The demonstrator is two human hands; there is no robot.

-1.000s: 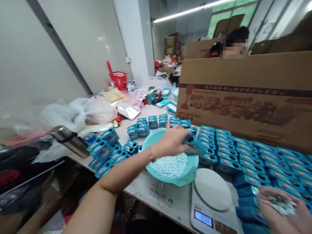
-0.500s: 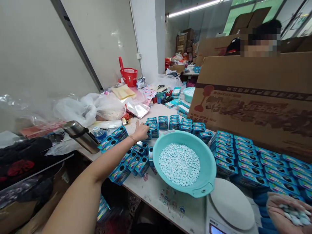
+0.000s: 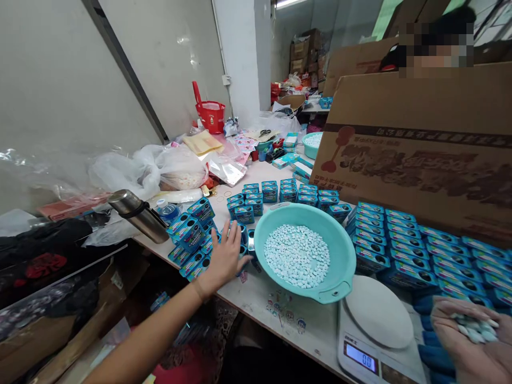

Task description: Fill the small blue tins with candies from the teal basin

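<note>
Just left of the round turquoise plastic basin [image 3: 342,250] of small white tablets [image 3: 297,255], the left hand [image 3: 224,260] lies flat with fingers spread on a cluster of small blue tins [image 3: 194,234] at the table [image 3: 256,306] edge, gripping nothing. Right of the basin, past the white digital scale [image 3: 378,320], the right hand [image 3: 470,341] is cupped palm-up around a loose handful of white tablets [image 3: 476,328].
</note>
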